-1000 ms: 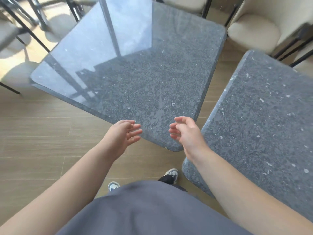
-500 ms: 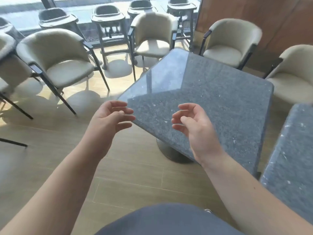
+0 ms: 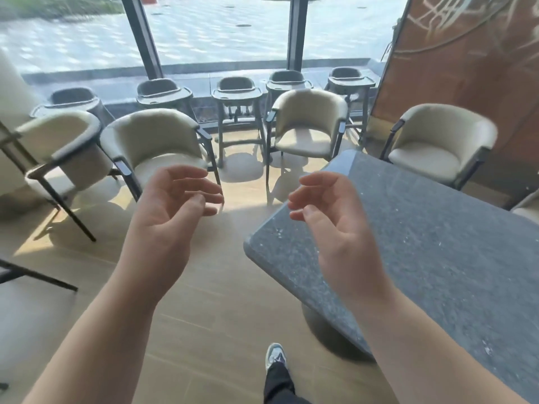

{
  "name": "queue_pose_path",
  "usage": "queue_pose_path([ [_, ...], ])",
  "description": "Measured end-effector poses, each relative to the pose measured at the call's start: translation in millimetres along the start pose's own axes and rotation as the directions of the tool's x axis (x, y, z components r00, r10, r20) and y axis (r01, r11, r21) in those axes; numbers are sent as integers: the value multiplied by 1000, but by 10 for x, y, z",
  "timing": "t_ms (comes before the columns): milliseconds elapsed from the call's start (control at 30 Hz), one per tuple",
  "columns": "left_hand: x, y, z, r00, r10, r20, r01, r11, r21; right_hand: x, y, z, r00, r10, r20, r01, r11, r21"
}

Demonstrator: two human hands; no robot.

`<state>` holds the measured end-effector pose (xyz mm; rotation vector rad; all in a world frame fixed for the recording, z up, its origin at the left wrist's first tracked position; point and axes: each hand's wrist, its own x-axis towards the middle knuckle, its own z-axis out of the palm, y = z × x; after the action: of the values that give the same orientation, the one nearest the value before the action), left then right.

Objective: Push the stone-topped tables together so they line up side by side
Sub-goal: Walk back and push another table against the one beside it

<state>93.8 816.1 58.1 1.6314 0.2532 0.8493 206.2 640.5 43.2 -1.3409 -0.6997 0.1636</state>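
A: Looking from the left, what do you see first?

B: Cream chairs [image 3: 151, 147] stand on the wood floor [image 3: 221, 316], with grey high chairs [image 3: 236, 94] behind them by the window [image 3: 215, 30].

A: And your hands?

B: Your left hand [image 3: 169, 225] is up in the air over the floor. Its fingers are loosely bent and it holds nothing. Your right hand [image 3: 335, 225] is up too, above the near left corner of the stone-topped table [image 3: 437, 258]. Its fingers are soft and bent, and it holds nothing. It may not be touching the top, but that is hard to tell.

A: Where is the table?

B: It is on your right, on a round base [image 3: 323, 330]. Your shoe [image 3: 275, 357] is just beside that base. Another cream chair [image 3: 437, 150] sits behind the table.
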Motion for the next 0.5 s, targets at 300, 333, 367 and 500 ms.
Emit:
queue_pose_path([
  [300, 1194, -696, -280, 999, -10, -48, 11, 1000, 25, 1311, 640, 321, 1000, 5, -15, -3, 996, 90],
  [333, 1327, -774, -337, 998, -13, -61, 15, 999, 29, 1470, 709, 384, 1000, 12, -3, -12, 995, 99],
  [367, 1466, -846, -409, 997, -6, -75, 9, 999, 34, 1632, 775, 458, 1000, 12, 8, -13, 994, 104],
  [500, 1999, -1062, -760, 994, 29, -110, -21, 996, 81, 2261, 974, 811, 999, 8, 53, -12, 997, 80],
])
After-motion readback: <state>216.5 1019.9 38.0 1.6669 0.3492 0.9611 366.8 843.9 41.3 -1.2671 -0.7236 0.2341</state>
